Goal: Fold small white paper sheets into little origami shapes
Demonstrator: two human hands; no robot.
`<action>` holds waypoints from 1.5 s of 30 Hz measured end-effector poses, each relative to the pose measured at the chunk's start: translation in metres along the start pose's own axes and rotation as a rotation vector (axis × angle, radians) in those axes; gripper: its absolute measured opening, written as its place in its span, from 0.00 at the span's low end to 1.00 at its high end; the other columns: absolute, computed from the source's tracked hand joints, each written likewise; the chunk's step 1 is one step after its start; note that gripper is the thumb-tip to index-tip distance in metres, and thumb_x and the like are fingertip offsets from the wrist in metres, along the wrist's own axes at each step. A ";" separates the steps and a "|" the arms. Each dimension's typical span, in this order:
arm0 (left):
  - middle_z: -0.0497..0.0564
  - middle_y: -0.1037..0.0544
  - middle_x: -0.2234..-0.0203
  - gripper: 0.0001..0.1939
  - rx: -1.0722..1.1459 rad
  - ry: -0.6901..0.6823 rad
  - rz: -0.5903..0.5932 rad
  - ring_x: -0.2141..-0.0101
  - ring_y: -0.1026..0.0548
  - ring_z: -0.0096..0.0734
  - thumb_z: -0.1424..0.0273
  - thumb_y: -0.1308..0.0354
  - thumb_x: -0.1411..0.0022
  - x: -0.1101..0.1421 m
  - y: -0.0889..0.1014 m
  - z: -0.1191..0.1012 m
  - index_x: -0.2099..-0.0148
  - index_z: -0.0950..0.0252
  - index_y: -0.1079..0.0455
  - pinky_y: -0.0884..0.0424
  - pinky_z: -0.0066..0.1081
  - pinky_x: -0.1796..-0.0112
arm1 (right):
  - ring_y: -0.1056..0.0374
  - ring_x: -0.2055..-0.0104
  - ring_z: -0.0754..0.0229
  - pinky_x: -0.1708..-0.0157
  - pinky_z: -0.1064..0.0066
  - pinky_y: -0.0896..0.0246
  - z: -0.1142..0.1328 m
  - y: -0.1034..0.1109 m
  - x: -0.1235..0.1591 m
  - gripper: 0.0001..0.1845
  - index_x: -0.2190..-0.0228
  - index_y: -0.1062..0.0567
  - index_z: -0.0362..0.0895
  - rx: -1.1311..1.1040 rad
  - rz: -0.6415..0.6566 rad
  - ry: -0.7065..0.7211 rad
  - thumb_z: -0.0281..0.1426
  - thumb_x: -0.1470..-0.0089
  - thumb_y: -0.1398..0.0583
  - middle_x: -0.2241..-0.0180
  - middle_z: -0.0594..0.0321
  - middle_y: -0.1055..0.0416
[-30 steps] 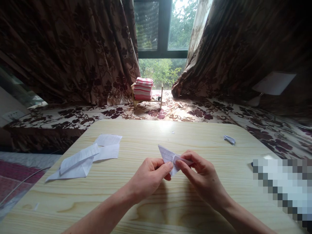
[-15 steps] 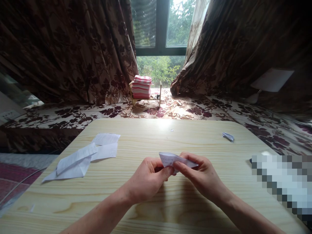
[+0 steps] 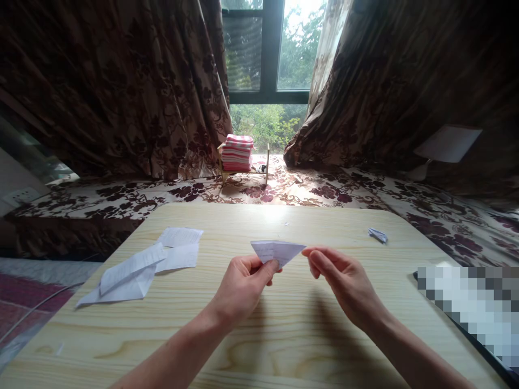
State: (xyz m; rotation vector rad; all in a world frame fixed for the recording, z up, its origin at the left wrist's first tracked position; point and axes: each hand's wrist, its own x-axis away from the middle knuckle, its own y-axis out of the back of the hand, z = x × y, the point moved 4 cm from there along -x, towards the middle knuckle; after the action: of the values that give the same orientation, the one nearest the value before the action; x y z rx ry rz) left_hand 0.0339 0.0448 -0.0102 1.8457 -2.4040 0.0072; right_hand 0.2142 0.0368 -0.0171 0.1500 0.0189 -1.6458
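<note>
A small white paper (image 3: 279,251), folded into a triangle with printed lines on it, points downward above the table. My left hand (image 3: 247,281) pinches its lower part, thumb in front and fingers behind. Beside its right corner is my right hand (image 3: 334,270), fingers curled and thumb laid against the index finger. That index fingertip lies at the corner, and I cannot tell whether it touches. Nothing shows between the right fingers.
On the pale wooden table (image 3: 194,335), loose paper sheets (image 3: 130,273) lie at left and a small folded paper piece (image 3: 378,235) at back right. A blurred-out flat object (image 3: 466,313) is at right. Beyond, a little rack holds striped cloths (image 3: 237,153) near a lamp (image 3: 448,143).
My right hand has let go of the main part of the folded paper and drawn back to the right. The paper has turned so its long edge faces up, still in my left hand.
</note>
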 end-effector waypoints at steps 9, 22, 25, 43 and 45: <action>0.45 0.36 0.83 0.15 -0.002 -0.038 0.118 0.78 0.42 0.22 0.63 0.44 0.43 0.005 -0.008 -0.001 0.75 0.69 0.30 0.45 0.26 0.75 | 0.33 0.68 0.59 0.65 0.67 0.35 -0.005 -0.036 0.013 0.10 0.71 0.25 0.43 -0.093 0.245 0.032 0.38 0.50 0.38 0.72 0.61 0.28; 0.48 0.33 0.79 0.15 -0.246 -0.185 0.084 0.73 0.37 0.28 0.65 0.48 0.40 0.008 -0.009 -0.005 0.75 0.68 0.30 0.39 0.28 0.69 | 0.41 0.72 0.65 0.71 0.73 0.46 -0.001 -0.020 0.006 0.14 0.78 0.29 0.42 -0.103 0.157 -0.070 0.40 0.51 0.38 0.78 0.67 0.36; 0.45 0.38 0.82 0.14 -0.132 -0.110 0.114 0.77 0.42 0.24 0.64 0.47 0.42 0.004 -0.009 -0.004 0.73 0.68 0.30 0.44 0.26 0.74 | 0.44 0.75 0.66 0.73 0.73 0.47 -0.002 -0.007 0.000 0.16 0.80 0.30 0.42 -0.085 0.061 -0.061 0.41 0.53 0.37 0.80 0.68 0.38; 0.46 0.38 0.81 0.08 -0.089 0.042 0.477 0.77 0.42 0.24 0.71 0.47 0.47 0.015 -0.016 -0.001 0.76 0.68 0.33 0.46 0.27 0.74 | 0.39 0.72 0.63 0.74 0.73 0.46 0.012 -0.020 0.012 0.16 0.74 0.24 0.42 0.254 0.439 -0.002 0.42 0.47 0.42 0.75 0.62 0.33; 0.46 0.38 0.81 0.08 -0.090 0.044 0.506 0.77 0.42 0.23 0.72 0.48 0.46 0.015 -0.016 -0.002 0.75 0.68 0.33 0.46 0.27 0.74 | 0.40 0.73 0.64 0.74 0.73 0.47 0.011 -0.019 0.012 0.16 0.76 0.25 0.41 0.238 0.441 -0.012 0.41 0.47 0.42 0.76 0.63 0.33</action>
State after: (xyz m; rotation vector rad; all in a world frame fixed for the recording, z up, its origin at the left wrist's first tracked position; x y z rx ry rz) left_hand 0.0460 0.0260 -0.0080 1.1463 -2.7145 -0.0177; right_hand 0.1932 0.0249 -0.0093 0.3034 -0.2071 -1.2042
